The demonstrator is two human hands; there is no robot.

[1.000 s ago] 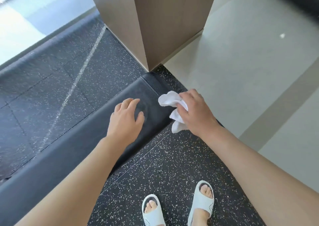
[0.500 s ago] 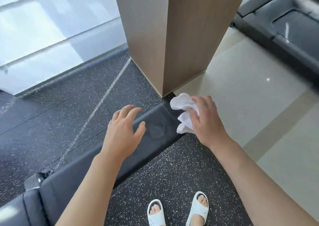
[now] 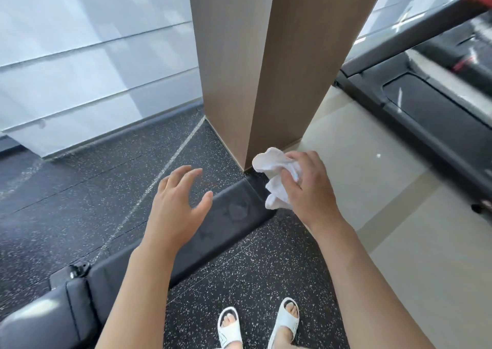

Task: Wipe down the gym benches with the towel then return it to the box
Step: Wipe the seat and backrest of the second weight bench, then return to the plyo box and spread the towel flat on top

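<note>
Towel (image 3: 277,178) bunched in right hand (image 3: 310,188), above bench (image 3: 234,215) end. Left hand (image 3: 177,207) empty, fingers spread, over pad.

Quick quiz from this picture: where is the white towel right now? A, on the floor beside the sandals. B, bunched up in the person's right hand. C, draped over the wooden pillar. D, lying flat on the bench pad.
B: the white towel is crumpled in the grip of the right hand, held by the end of the bench, while the left hand is open and holds nothing.
</note>
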